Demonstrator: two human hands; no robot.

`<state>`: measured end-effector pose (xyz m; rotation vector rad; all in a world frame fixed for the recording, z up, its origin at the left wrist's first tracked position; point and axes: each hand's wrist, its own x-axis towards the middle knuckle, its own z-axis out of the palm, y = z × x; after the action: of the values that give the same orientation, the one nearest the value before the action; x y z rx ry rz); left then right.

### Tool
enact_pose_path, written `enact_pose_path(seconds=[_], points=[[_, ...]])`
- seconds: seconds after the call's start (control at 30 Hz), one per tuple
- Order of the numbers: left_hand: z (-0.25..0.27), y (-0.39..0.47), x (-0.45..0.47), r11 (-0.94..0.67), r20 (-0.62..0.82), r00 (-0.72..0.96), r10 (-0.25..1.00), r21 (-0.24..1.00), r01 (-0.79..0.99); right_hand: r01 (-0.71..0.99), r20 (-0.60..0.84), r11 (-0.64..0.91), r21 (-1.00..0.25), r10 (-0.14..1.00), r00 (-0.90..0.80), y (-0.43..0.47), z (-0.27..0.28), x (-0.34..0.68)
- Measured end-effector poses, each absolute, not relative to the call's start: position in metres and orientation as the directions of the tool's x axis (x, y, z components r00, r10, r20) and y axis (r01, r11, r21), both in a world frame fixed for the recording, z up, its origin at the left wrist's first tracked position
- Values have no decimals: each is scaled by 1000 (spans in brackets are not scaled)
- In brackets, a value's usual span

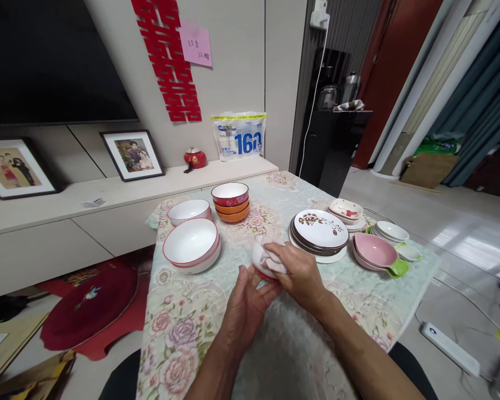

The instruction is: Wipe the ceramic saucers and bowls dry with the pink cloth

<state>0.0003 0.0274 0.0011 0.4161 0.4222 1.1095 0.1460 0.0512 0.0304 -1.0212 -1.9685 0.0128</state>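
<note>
My left hand (246, 303) holds a small white bowl (257, 249) with a red rim, tilted over with its outside facing up. The fingers support it from below at the rim. A pale crumpled cloth (271, 263) is bunched in my right hand (302, 273) and pressed against the bowl's outer side. Part of the bowl is hidden behind the cloth and fingers. Left of my hands stand white bowls with red rims (191, 242), some stacked. Behind them is a stack of a red bowl (230, 194) on orange bowls (232, 214).
On the right of the flowered tablecloth (183, 333) stand stacked plates (321, 229), pink leaf-handled dishes (375, 251), small white bowls (391, 231) and strawberry-patterned dishes (345, 210). A low cabinet (170, 186) behind bears framed photos, a red jar (195, 158) and a plastic pack (239, 136).
</note>
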Motion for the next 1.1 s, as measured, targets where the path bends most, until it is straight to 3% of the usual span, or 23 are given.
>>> enact_pose_path(seconds=[0.13, 0.33, 0.47, 0.53, 0.6, 0.7, 0.77, 0.9, 1.0, 1.1], points=[[2, 27, 1, 388, -106, 386, 916, 471, -792, 657, 543, 686, -311, 696, -469, 43, 38, 142], [-2, 26, 0, 389, -189, 340, 921, 465, -795, 691, 273, 638, -339, 770, -577, 29, 56, 137], [-4, 26, -1, 404, -239, 325, 915, 518, -754, 615, 246, 604, -506, 785, -569, 31, 61, 141], [-3, 25, 0, 370, -196, 316, 929, 565, -738, 513, 313, 546, -662, 824, -473, 37, 61, 148], [-2, 23, 1, 324, -155, 292, 944, 605, -727, 410, 364, 442, -798, 895, -257, 43, 58, 155], [2, 21, 3, 306, -149, 277, 949, 649, -697, 270, 334, 317, -909, 942, 19, 50, 53, 160], [4, 20, 4, 301, -127, 295, 947, 671, -678, 281, 359, 344, -896, 933, 3, 51, 50, 159], [5, 21, 5, 265, -86, 292, 953, 705, -658, 449, 453, 485, -751, 872, -183, 49, 53, 159], [5, 23, 7, 236, -98, 237, 967, 701, -673, 485, 445, 500, -718, 865, -233, 48, 57, 163], [4, 23, 8, 230, -96, 230, 968, 700, -676, 509, 414, 568, -647, 822, -391, 49, 49, 161]])
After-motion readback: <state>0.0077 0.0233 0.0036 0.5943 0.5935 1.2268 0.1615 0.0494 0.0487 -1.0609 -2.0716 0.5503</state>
